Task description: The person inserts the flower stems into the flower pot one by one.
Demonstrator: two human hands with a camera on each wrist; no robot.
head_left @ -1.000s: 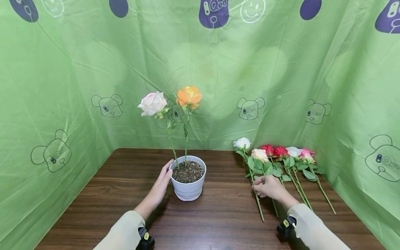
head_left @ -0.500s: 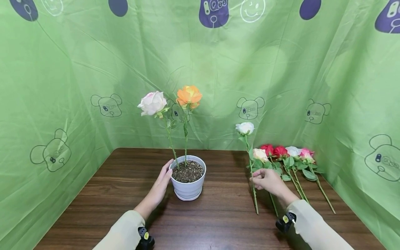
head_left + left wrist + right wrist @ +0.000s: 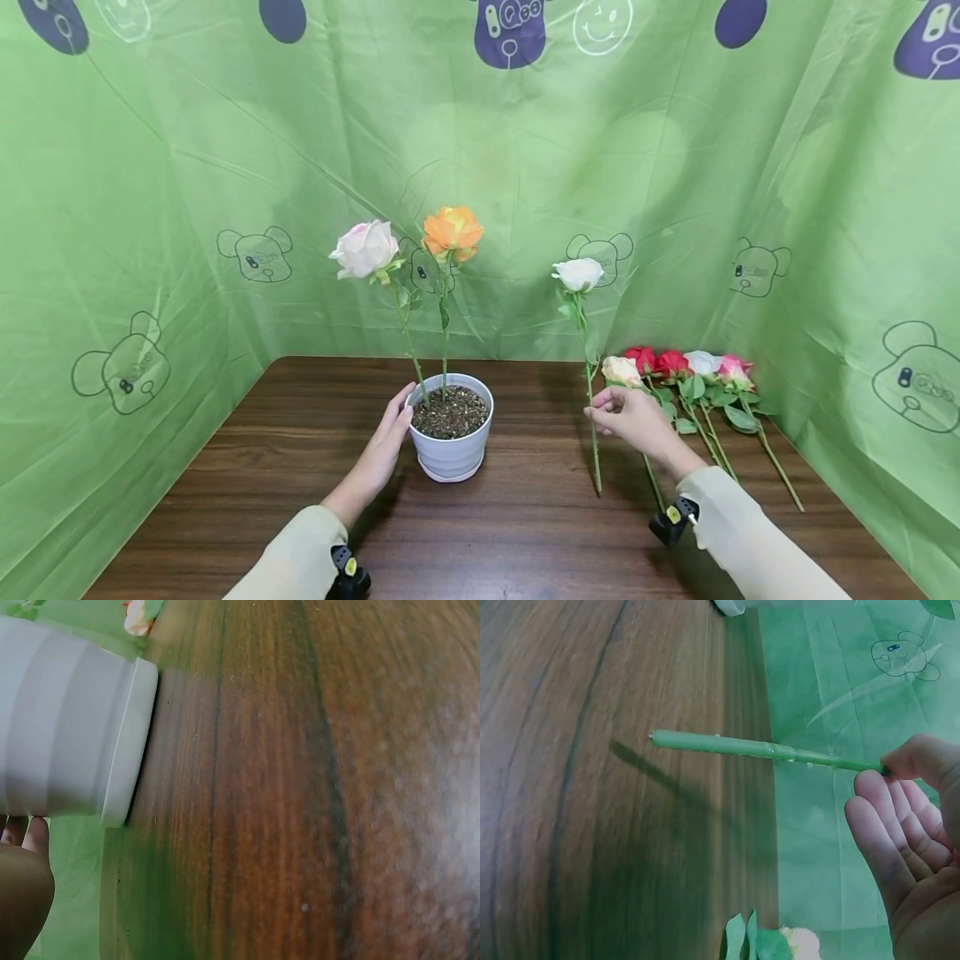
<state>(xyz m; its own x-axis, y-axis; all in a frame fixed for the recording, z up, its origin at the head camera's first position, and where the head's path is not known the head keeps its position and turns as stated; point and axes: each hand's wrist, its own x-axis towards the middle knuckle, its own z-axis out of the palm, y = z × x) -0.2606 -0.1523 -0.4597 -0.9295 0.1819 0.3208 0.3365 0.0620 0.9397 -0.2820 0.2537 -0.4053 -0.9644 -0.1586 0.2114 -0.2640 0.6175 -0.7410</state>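
My right hand pinches the green stem of a white rose between thumb and fingertips. The rose stands nearly upright, bloom on top. In the right wrist view, the lower end of its stem sticks out past the fingertips, above the table. My left hand rests against the left side of a pale grey-white flower pot, fingers extended along its wall. Dark soil fills the pot. Planted in it are a pale pink rose and an orange rose.
Several roses lie at the right: a cream one, red ones, a white one and a pink one, stems pointing toward me. Green curtain stands behind the brown wooden table and along both sides.
My right hand has lifted the white rose off the table, tipped it upright and carried it a little left. The left hand stays at the pot.
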